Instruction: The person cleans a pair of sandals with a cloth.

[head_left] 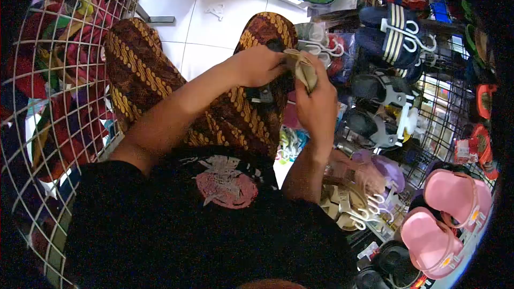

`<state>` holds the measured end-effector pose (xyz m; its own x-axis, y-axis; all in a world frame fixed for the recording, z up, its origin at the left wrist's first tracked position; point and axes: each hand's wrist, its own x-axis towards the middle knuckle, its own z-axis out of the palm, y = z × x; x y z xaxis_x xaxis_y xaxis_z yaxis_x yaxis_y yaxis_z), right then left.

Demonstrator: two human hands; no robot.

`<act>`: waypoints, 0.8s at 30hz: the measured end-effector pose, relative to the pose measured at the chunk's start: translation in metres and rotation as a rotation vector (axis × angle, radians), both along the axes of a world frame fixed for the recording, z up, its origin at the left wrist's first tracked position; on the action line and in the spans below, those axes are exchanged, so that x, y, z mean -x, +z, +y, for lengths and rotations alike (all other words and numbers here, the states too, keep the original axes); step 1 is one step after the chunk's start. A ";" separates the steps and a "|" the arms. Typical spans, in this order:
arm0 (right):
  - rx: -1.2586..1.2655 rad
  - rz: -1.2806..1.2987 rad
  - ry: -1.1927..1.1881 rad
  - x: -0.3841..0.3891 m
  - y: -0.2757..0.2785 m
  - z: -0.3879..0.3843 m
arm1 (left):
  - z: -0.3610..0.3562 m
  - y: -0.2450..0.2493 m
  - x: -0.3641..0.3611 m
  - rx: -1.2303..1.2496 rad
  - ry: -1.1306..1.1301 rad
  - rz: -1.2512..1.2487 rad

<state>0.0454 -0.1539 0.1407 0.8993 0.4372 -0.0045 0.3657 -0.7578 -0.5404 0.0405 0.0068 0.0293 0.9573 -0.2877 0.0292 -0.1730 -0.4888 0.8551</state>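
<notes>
White floor tiles [214, 21] show between the person's knees, with shop stock crowding both sides. Far left of the folded tan wad [306, 70] stands a white wire rack [53, 75] stuffed with red and multicoloured goods. Nearer the wad, still on its left, are the batik trousers [136, 69], brown with yellow patterning. The left hand [261, 67] reaches across from that side, fingers curled tight and pinching the wad's upper left edge. The wad is held above the right knee: a dull beige-olive piece, creased and doubled over, limp at its lower end (paper or cloth, I cannot tell). Just right of it and below, the right hand [319, 108] grips it, thumb and fingers closed on its lower part. Further right of the wad hang dark striped slides [393, 32] on white hangers, and well below them, pink clogs [444, 219].
</notes>
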 end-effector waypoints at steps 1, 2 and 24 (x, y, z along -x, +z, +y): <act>0.000 0.029 -0.023 0.003 -0.006 -0.004 | 0.003 -0.003 0.002 0.018 -0.012 -0.005; 0.005 0.058 -0.044 0.006 -0.009 -0.008 | 0.004 -0.007 0.004 0.041 -0.022 -0.010; 0.048 -0.218 0.080 0.098 -0.099 -0.056 | -0.007 -0.015 0.010 -0.107 -0.009 -0.224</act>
